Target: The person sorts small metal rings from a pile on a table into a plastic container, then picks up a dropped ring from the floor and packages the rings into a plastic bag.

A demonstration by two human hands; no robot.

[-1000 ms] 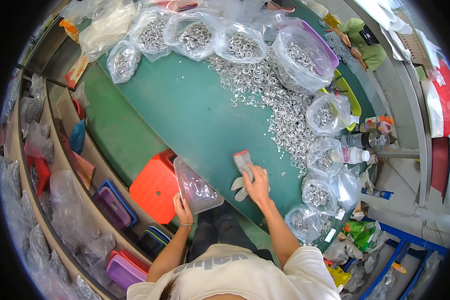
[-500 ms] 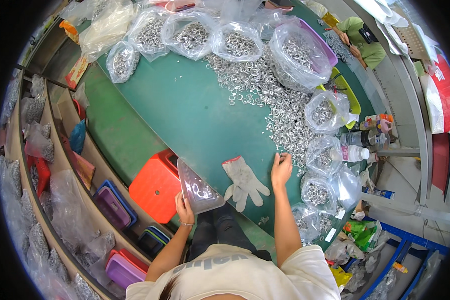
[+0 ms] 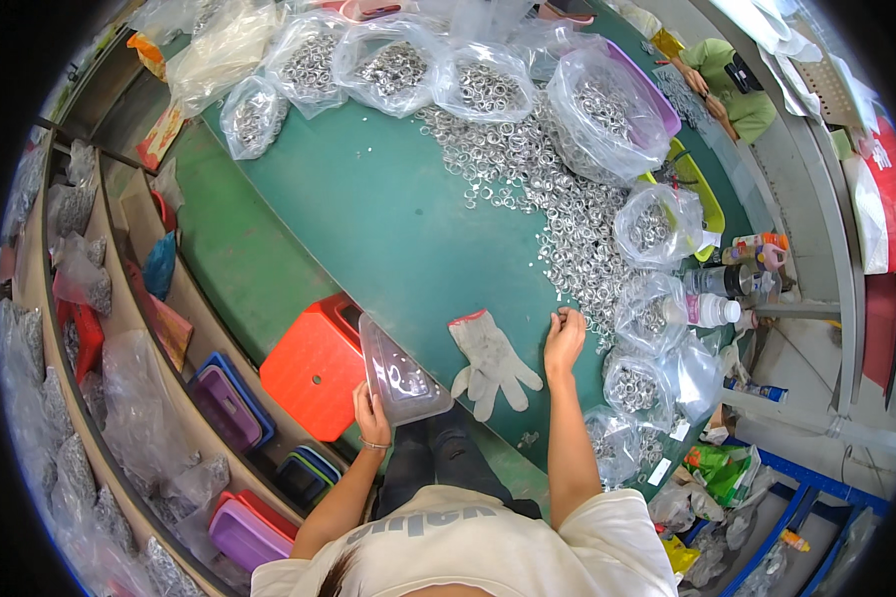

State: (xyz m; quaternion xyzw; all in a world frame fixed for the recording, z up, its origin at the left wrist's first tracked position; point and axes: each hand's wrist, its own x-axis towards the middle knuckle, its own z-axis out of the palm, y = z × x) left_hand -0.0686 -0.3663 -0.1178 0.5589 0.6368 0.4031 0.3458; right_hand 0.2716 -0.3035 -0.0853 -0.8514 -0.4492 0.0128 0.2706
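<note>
My left hand (image 3: 372,418) grips the side of a clear plastic tray (image 3: 405,386) at the table's near edge. A few small bits lie inside it. My right hand (image 3: 564,343) is over the green table, its fingers curled together beside the near end of a large heap of silver metal rings (image 3: 579,239). Whatever its fingers may hold is too small to make out. Between my two hands a grey-white knitted glove (image 3: 490,366) with a red cuff edge lies flat on the table.
Clear bags of rings (image 3: 393,70) line the table's far and right edges. A red stool (image 3: 314,370) stands left of the tray. Bottles (image 3: 712,309) stand at the right edge. Shelves with bags and bins (image 3: 224,408) fill the left. A co-worker in green (image 3: 727,90) sits far right.
The whole view has shifted slightly. Both hands, the tray and the glove keep nearly the same places relative to each other.
</note>
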